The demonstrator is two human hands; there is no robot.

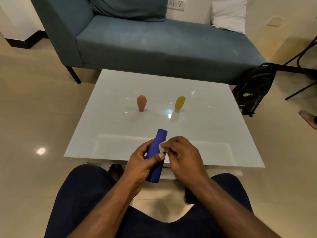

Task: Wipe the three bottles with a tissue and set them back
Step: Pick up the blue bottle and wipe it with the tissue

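Observation:
My left hand (142, 162) grips a blue bottle (157, 148) above the near edge of the white table (120, 127), its neck tilted away from me. My right hand (183, 155) pinches a small white tissue (162, 146) against the bottle's right side. Further back on the table stand an orange bottle (141, 103) on the left and a yellow bottle (179, 103) with a white cap at its base on the right, both upright and apart from each other.
A blue sofa (154, 42) stands just behind the table. A black backpack (253, 90) leans on the floor at the right, near dark chair legs (301, 79). My knees sit below the table's near edge.

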